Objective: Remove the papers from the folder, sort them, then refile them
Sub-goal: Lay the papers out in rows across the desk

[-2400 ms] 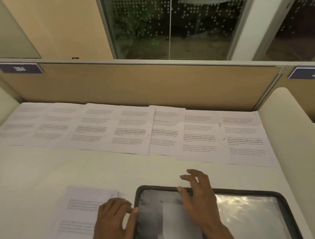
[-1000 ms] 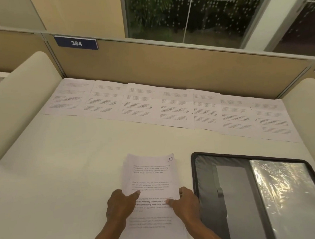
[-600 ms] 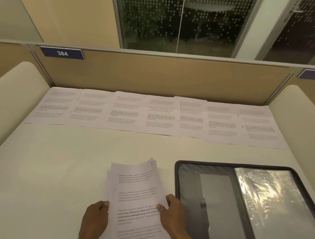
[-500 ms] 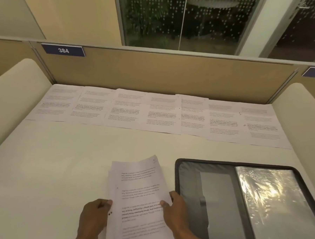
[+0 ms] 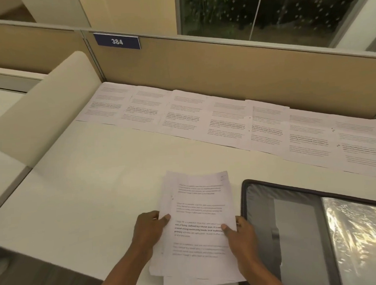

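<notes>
white papers (image 5: 200, 224) printed with grey-black text, black-edged grey folder (image 5: 296, 234), cream desk (image 5: 93, 191), navy sign (image 5: 117, 41) lettered white.

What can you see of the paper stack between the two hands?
The loose stack of white printed paper sheets sits at the near edge of the white desk, edges fanned unevenly. Black text paragraphs, some bold, cover its top sheet. The left hand pinches its left edge, the right hand its right.

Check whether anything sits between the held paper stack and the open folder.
Nothing visible. The left hand and right hand grip the paper stack at its side edges, and the open folder lies directly to its right on the desk. The row of sheets lies along the far partition, off that path.
</notes>
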Demonstrator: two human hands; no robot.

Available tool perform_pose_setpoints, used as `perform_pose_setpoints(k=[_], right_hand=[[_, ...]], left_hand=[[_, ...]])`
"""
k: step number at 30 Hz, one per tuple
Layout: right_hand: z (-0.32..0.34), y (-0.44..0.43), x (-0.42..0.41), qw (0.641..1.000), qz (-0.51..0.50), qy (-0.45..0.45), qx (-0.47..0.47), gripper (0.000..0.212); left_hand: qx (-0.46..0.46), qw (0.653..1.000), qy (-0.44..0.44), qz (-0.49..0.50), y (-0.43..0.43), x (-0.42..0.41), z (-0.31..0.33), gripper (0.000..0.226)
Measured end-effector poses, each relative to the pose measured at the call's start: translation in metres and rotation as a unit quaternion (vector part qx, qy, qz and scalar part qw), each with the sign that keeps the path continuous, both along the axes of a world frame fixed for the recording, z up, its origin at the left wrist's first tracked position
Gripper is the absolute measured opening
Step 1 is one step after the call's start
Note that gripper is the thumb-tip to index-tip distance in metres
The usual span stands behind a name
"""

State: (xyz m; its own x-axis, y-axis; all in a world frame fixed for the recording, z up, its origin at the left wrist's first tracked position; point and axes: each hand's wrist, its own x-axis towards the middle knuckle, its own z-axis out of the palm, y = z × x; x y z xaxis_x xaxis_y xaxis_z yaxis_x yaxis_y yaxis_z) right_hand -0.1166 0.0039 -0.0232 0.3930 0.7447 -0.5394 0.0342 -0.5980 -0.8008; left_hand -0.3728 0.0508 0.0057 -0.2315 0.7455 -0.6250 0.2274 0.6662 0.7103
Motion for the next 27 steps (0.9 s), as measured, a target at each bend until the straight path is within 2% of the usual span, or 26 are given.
perform_pose_setpoints(k=[4,10,12,16,23,27], right_hand=[[0.006,0.003,-0.007,0.999,-0.004,0.046,-0.006,0.031],[0.009,0.016,-0.042,0.999,0.001,0.041,-0.012,0.03],[0.009,0.022,-0.059,1.0,-0.006,0.026,-0.014,0.03],[0.01,0.038,-0.096,0.999,-0.035,0.009,-0.003,0.031],[0.022,0.073,-0.155,0.986,-0.145,0.085,0.014,0.033],[0.026,0.088,-0.182,0.982,-0.166,0.084,0.016,0.033]], left_hand=[[0.0,0.999,-0.032,0.031,0.011,-0.021,0.008,0.028],[0.019,0.999,-0.035,0.033,0.031,-0.064,-0.004,0.03],[0.029,0.999,-0.029,0.024,0.04,-0.084,-0.006,0.022],[0.058,0.998,0.016,0.022,0.063,-0.14,-0.007,0.016],[0.096,0.989,0.108,0.016,0.113,-0.248,-0.012,0.019],[0.1,0.985,0.136,0.016,0.144,-0.293,-0.01,0.017]])
